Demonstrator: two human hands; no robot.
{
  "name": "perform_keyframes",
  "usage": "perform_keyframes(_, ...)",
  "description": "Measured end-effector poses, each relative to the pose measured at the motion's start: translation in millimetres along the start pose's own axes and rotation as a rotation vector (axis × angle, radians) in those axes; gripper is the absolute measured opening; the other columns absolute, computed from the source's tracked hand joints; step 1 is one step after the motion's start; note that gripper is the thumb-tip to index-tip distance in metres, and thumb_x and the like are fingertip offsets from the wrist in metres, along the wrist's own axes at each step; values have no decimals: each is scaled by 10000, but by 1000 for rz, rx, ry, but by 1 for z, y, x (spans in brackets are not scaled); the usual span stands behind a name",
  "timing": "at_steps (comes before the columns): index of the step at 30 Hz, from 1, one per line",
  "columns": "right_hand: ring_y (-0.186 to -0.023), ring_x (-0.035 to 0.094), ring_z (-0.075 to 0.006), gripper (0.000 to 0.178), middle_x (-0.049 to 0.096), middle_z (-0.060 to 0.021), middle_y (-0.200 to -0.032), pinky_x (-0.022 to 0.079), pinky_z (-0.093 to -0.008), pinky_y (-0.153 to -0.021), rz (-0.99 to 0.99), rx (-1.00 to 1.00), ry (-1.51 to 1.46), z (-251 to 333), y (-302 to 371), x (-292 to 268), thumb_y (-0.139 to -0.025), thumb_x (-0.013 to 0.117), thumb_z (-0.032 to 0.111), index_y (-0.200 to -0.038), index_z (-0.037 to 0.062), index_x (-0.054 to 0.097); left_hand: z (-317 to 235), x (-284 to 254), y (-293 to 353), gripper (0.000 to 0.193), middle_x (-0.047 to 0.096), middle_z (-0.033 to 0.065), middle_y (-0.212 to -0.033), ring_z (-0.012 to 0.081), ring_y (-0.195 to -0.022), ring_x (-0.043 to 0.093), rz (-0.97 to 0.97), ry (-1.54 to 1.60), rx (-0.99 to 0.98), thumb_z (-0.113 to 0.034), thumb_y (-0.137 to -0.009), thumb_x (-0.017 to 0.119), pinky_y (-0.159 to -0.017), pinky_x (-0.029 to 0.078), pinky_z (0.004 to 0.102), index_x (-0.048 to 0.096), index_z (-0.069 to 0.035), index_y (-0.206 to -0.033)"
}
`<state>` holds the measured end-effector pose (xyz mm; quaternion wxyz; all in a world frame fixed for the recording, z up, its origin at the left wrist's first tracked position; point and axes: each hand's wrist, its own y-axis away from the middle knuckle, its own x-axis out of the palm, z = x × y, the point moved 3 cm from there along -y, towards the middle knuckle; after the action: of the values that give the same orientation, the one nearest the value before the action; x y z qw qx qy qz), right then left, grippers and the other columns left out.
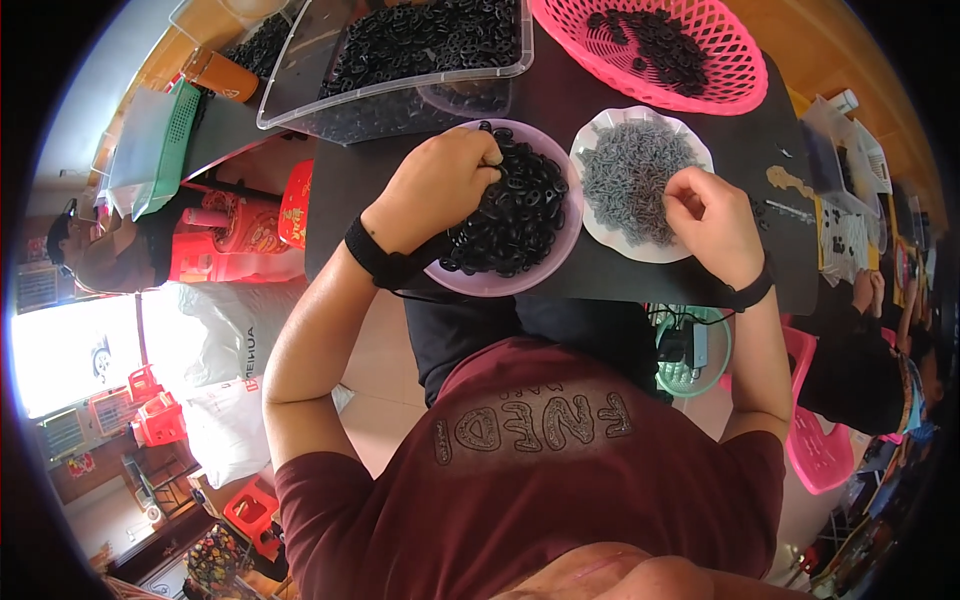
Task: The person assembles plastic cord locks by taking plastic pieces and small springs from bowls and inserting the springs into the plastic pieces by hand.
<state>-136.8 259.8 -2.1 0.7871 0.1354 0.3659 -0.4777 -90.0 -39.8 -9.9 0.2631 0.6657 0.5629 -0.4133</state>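
My left hand is over the left side of a lilac bowl heaped with small black ring-like parts. Its thumb and fingers are pinched together at the heap, and whatever they hold is hidden. At the right edge of a white scalloped dish, my right hand has its fingers curled and thumb pressed in. Small grey screw-like pieces fill that dish. I cannot make out what lies between the right fingertips. Both wrists wear black bands.
Behind the bowl stands a clear plastic bin of black parts. A pink woven basket with more black parts sits at the far right. Loose bits lie on the dark table. Other people sit to the left and right.
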Motion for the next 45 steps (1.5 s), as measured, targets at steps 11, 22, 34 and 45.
perform_keyframes(11, -670, 640, -123, 90, 671, -80, -807, 507, -252, -617, -43, 77, -132, -1, 9, 4, -837, 689, 37, -909, 0, 649, -20, -9, 9, 123, 626, 146, -882, 331, -874, 613, 11, -38, -11, -116, -803, 634, -807, 493, 402, 661, -21, -878)
perform_keyframes(22, -612, 574, -79, 89, 640, -37, -761, 462, -227, -565, -212, -44, -222, 7, 9, 13, -838, 696, 20, -914, -6, 658, -15, 12, 20, 132, 644, 115, -875, 290, -853, 624, 19, -63, 35, -101, -797, 638, -775, 504, 373, 682, -42, -907)
perform_keyframes(34, -618, 537, -36, 92, 613, 8, -722, 428, -192, -538, -171, 122, -501, 2, 16, 22, -881, 695, 64, -939, 1, 661, -16, 2, 29, 171, 647, 63, -763, 144, -628, 579, -101, 284, -153, -77, -794, 718, -609, 481, 281, 674, -13, -946)
perform_keyframes(45, -668, 564, -34, 97, 629, 3, -788, 460, -179, -593, -165, 103, -704, 25, 25, 32, -888, 674, 28, -979, 2, 656, -24, 13, 18, 171, 646, 105, -836, 260, -743, 632, 77, 39, 46, -97, -763, 726, -697, 510, 332, 701, -25, -916)
